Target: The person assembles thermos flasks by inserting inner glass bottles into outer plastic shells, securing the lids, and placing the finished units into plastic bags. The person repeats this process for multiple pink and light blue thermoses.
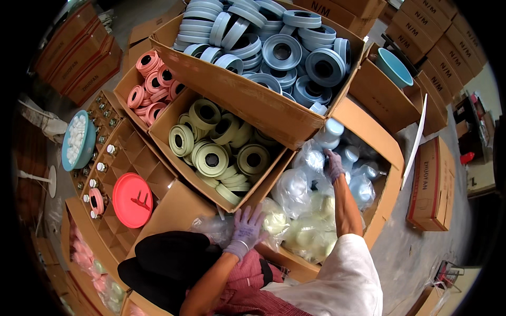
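My left hand (247,227), in a purple-grey glove, rests with fingers spread on clear plastic bags of pale yellow-green round parts (308,226) near the front of a big cardboard box (387,179). My right hand (333,164), also gloved, reaches deeper into the same box among clear bags of pale blue parts (361,184); its fingers press on a bag, and whether they grip it is unclear. A box of olive-green rings (221,147) sits just left of both hands.
A box of grey-blue rings (284,52) stands behind, a box of pink rings (150,84) at the left. A divided carton (132,158) holds small bottles, with a red round lid (132,200) on it. A blue bowl of white caps (78,139) lies far left. Stacked cartons (437,47) line the right.
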`<control>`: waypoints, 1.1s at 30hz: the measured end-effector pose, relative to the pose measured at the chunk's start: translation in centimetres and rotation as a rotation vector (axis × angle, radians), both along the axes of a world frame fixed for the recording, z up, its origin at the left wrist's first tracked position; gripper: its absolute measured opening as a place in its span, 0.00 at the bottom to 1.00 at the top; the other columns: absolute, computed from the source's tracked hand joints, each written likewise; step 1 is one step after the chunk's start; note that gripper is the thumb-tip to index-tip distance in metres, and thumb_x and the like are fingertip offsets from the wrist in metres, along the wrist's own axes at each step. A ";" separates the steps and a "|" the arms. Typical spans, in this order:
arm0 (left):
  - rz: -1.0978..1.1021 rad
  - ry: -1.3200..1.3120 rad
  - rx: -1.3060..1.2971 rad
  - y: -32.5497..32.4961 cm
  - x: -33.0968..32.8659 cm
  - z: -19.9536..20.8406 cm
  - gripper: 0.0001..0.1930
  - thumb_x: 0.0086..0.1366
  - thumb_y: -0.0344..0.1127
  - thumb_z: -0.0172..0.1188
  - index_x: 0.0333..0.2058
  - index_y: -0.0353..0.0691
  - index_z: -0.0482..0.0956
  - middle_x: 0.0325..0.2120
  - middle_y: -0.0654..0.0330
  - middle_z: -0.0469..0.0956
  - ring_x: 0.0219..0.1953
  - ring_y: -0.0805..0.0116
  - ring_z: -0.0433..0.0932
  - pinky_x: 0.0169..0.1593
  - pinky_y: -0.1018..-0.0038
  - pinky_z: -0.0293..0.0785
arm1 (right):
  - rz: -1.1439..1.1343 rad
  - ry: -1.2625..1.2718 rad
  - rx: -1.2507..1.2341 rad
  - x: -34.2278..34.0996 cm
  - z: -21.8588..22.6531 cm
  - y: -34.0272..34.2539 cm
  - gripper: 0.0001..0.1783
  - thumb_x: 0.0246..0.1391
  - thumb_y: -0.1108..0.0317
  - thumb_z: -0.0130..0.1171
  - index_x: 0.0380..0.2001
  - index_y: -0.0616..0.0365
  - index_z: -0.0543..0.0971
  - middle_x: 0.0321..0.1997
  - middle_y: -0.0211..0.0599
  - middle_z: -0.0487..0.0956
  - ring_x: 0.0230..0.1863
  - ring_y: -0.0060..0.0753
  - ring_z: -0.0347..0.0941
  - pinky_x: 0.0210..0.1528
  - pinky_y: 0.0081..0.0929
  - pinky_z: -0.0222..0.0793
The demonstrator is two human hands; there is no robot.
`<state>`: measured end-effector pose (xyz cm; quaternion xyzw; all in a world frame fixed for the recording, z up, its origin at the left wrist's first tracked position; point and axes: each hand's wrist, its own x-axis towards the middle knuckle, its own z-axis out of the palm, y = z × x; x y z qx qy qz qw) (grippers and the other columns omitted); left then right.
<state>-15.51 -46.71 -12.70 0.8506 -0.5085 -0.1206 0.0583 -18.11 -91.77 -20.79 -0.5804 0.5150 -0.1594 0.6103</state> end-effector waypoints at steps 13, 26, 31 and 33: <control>0.591 1.004 -1.186 2.6 5.1 10.1 0.27 0.65 0.40 0.58 0.60 0.35 0.67 0.58 0.54 0.70 0.58 0.59 0.70 0.63 0.66 0.64 | 0.540 -0.286 -0.146 -10.9 29.2 28.5 0.27 0.55 0.78 0.58 0.59 0.63 0.69 0.53 0.32 0.74 0.53 0.23 0.70 0.52 0.22 0.69; 1.204 0.428 -1.063 36.3 7.7 28.5 0.20 0.64 0.44 0.55 0.41 0.30 0.79 0.30 0.60 0.80 0.32 0.71 0.77 0.37 0.75 0.72 | 1.165 -0.929 -0.835 3.0 28.5 48.9 0.33 0.38 0.64 0.73 0.52 0.48 0.73 0.58 0.50 0.66 0.54 0.57 0.69 0.52 0.57 0.68; 1.119 0.458 -1.052 44.0 6.3 25.4 0.17 0.62 0.43 0.62 0.37 0.32 0.80 0.30 0.58 0.80 0.35 0.70 0.77 0.43 0.73 0.73 | 1.120 -0.824 -0.194 12.3 29.1 51.0 0.42 0.39 0.65 0.71 0.57 0.62 0.63 0.57 0.49 0.62 0.56 0.44 0.66 0.59 0.39 0.66; 0.923 0.663 -0.687 44.9 6.4 25.7 0.15 0.59 0.41 0.67 0.37 0.34 0.80 0.29 0.59 0.79 0.37 0.66 0.78 0.45 0.71 0.74 | 1.313 -0.511 -0.479 19.3 26.6 53.3 0.42 0.38 0.61 0.71 0.56 0.62 0.63 0.52 0.49 0.67 0.54 0.47 0.68 0.58 0.34 0.66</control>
